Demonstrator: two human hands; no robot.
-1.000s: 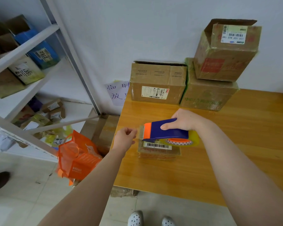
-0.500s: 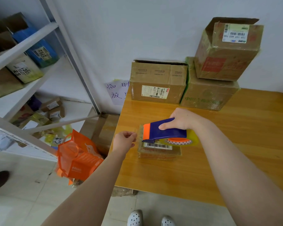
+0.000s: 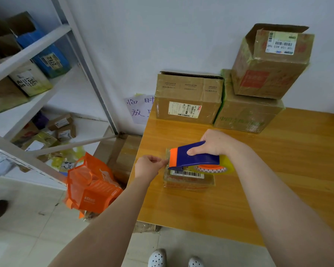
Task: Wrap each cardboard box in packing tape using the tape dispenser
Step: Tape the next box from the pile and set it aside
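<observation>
A small flat cardboard box (image 3: 187, 180) with a barcode label lies on the wooden table (image 3: 239, 189) near its left edge. Just above it, my right hand (image 3: 214, 143) grips a blue and orange tape dispenser (image 3: 195, 157) that carries a roll of clear yellowish tape. My left hand (image 3: 148, 166) is at the dispenser's orange front end, its fingertips pinching the tape end there. The dispenser hides the back part of the small box.
Three bigger cardboard boxes stand at the table's back against the wall: one (image 3: 187, 97) on the left, one (image 3: 247, 114) beside it, one (image 3: 270, 62) stacked on top. An orange bag (image 3: 91, 187) sits on the floor left of the table, next to a white shelf (image 3: 27, 54) of parcels.
My left hand has moved right, from a little apart to the dispenser's front end. The dispenser and my right hand have stayed almost still above the small box.
</observation>
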